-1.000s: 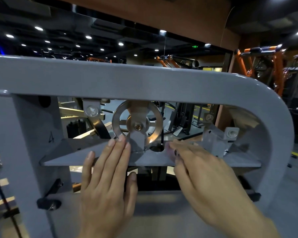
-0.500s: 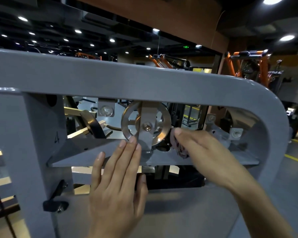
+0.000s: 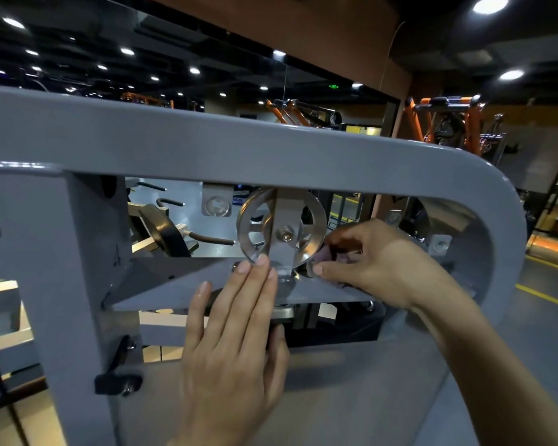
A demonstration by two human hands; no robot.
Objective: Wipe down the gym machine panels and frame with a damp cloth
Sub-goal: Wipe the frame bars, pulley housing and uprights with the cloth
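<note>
Cloth (image 3: 331, 257) bunched, no clear axis

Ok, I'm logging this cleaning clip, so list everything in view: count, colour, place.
machine frame: one, grey, curved tube across the view
shelf plate: one, grey, inside the frame
pulley wheel: one, silver, bolted in a bracket on the plate
knob: one, black, lower left on the upright
cloth: one, pinkish, at the pulley's right edge, mostly hidden
orange machines: several, background right
ceiling lights: many, white, overhead
left hand: flat on the plate, fingertips at the pulley
right hand: pinching the cloth
</note>
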